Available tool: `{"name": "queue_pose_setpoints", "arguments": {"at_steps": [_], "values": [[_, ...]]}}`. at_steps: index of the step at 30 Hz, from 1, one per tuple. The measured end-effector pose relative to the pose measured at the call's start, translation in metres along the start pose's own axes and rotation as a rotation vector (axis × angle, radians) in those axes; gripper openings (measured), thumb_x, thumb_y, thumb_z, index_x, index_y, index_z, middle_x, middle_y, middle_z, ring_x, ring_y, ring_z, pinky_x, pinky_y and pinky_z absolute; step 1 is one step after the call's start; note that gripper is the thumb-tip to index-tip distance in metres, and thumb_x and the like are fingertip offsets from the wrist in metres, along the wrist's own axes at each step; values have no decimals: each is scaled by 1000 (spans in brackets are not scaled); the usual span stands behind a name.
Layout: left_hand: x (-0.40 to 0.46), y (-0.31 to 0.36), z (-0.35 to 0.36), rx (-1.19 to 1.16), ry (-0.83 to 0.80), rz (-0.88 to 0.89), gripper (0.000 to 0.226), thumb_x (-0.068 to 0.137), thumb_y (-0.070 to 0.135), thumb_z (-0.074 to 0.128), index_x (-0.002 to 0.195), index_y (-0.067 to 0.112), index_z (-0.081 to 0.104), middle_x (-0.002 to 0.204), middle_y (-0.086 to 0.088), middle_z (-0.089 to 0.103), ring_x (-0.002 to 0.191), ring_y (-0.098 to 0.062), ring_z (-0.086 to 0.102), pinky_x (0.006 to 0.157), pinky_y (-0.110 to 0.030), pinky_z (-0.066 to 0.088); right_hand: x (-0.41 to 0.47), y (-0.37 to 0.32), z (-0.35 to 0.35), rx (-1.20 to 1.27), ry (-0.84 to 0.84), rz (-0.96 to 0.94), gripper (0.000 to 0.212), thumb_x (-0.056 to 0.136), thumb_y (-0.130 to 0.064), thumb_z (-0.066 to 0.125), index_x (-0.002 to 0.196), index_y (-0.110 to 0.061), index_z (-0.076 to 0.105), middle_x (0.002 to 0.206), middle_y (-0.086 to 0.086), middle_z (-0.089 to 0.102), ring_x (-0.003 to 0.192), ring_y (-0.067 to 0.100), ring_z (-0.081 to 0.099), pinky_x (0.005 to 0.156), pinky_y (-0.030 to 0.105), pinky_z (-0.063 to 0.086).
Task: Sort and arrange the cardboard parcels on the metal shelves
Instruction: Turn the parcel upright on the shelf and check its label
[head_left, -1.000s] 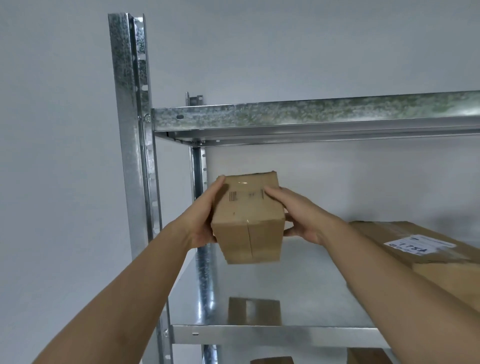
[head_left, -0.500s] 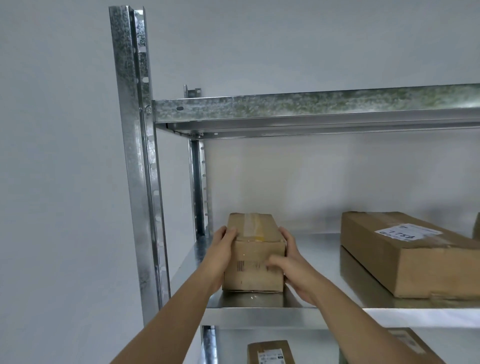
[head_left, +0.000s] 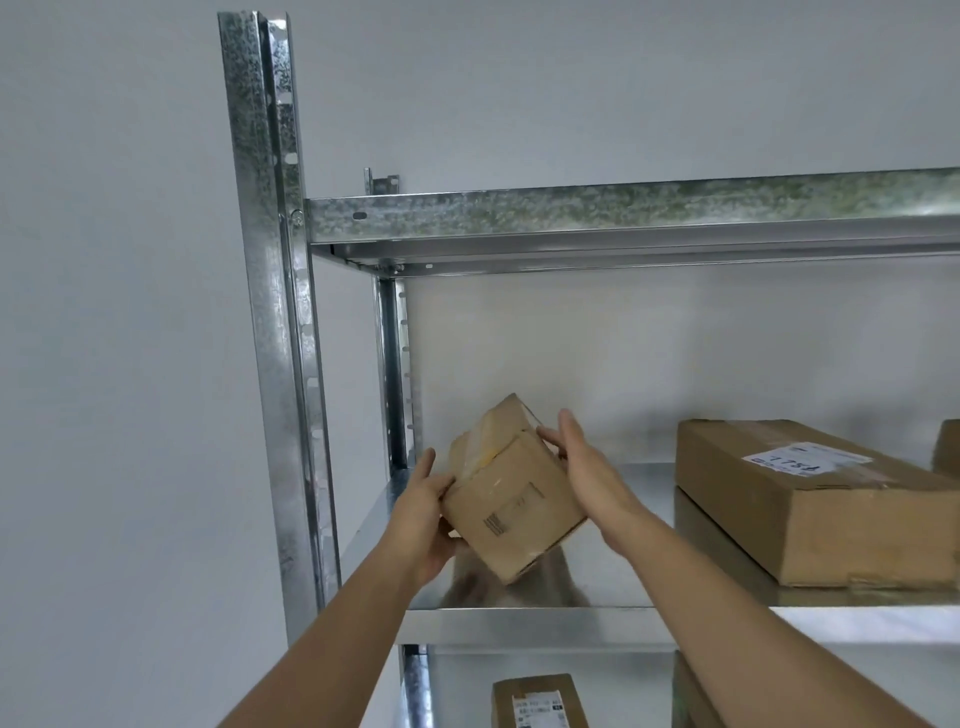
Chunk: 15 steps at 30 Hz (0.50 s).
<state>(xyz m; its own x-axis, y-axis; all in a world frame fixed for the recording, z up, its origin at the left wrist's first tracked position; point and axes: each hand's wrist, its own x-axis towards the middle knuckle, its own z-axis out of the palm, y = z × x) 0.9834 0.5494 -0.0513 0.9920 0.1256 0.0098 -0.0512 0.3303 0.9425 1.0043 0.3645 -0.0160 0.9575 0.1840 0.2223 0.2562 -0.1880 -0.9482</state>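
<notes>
Small cardboard parcel (head_left: 511, 499): tilted on one corner, held over the left front part of the middle metal shelf (head_left: 613, 582), near the front edge; clear tape on its upper face, printed barcode on the near face.
Left hand (head_left: 423, 514): fingers curled round the parcel's left lower edge, gripping it.
Right hand (head_left: 587, 473): fingers straight, pressed flat against the parcel's right side.
Large labelled parcel (head_left: 815, 499): lying flat at the shelf's right end, well apart from the small one.
Lower shelf: one labelled parcel (head_left: 537, 701) beneath the front edge.
Upright post (head_left: 270, 312): at the left front corner.
</notes>
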Motion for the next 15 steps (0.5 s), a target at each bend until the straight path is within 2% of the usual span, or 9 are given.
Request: {"name": "queue_pose_setpoints", "arguments": {"at_steps": [2, 4, 6, 8, 10, 11, 13, 14, 15], "values": [[0, -1, -2, 35, 20, -45, 56, 105, 4, 34, 154, 30, 37, 122, -17, 64, 101, -34, 65, 69, -49, 62, 8, -13, -10, -141, 97, -74, 45, 106, -53, 35, 127, -29, 67, 125, -9, 64, 116, 14, 59, 100, 33, 46], [-1, -4, -1, 87, 17, -103, 51, 103, 1, 32, 144, 22, 52, 117, -21, 68, 105, -38, 67, 83, -55, 62, 15, -16, -15, -308, 130, -143, 34, 104, -38, 50, 131, -25, 65, 136, -5, 62, 121, 15, 58, 103, 31, 46], [-3, -8, 2, 120, 25, -129, 36, 106, 10, 37, 128, 16, 65, 111, -20, 69, 104, -37, 67, 89, -52, 60, 17, -13, -15, -369, 109, -138, 39, 101, -30, 56, 139, -23, 57, 140, -7, 56, 128, 15, 53, 103, 28, 44], [-6, -8, 7, 108, 34, -151, 32, 109, 31, 43, 117, 11, 67, 108, -18, 68, 100, -35, 65, 83, -46, 59, 14, -8, -11, -337, 97, -116, 46, 99, -29, 61, 143, -21, 52, 132, -10, 52, 130, 15, 52, 106, 30, 44], [-3, -11, 7, 104, 48, -186, 49, 105, 53, 43, 119, 11, 64, 118, -17, 67, 111, -33, 63, 85, -45, 56, 10, 1, -8, -248, 93, -101, 51, 96, -31, 64, 144, -22, 49, 136, -13, 54, 127, 13, 55, 107, 34, 46], [-1, -11, 6, 132, 57, -190, 60, 101, 65, 42, 121, 12, 64, 125, -16, 66, 123, -31, 59, 97, -46, 52, 7, 3, -7, -194, 88, -77, 54, 96, -33, 65, 145, -22, 45, 134, -12, 56, 121, 12, 58, 101, 32, 49], [7, -11, 0, 199, 72, -163, 81, 88, 83, 42, 121, 14, 68, 133, -12, 66, 137, -25, 50, 121, -48, 32, 2, 3, -5, -93, 54, -18, 62, 98, -36, 64, 151, -23, 35, 128, -11, 57, 107, 9, 60, 82, 23, 50], [9, -11, -2, 216, 65, -157, 86, 84, 87, 41, 122, 14, 69, 131, -11, 68, 137, -24, 50, 124, -48, 26, 0, 3, -5, -59, 43, 9, 63, 98, -40, 62, 152, -23, 33, 129, -9, 57, 104, 9, 60, 75, 21, 49], [9, -9, -2, 239, 68, -147, 89, 83, 88, 40, 125, 15, 68, 130, -11, 69, 135, -24, 53, 124, -48, 25, 0, 6, -4, -43, 35, 32, 55, 99, -46, 59, 146, -25, 39, 129, -9, 59, 102, 8, 60, 73, 21, 48]]}}
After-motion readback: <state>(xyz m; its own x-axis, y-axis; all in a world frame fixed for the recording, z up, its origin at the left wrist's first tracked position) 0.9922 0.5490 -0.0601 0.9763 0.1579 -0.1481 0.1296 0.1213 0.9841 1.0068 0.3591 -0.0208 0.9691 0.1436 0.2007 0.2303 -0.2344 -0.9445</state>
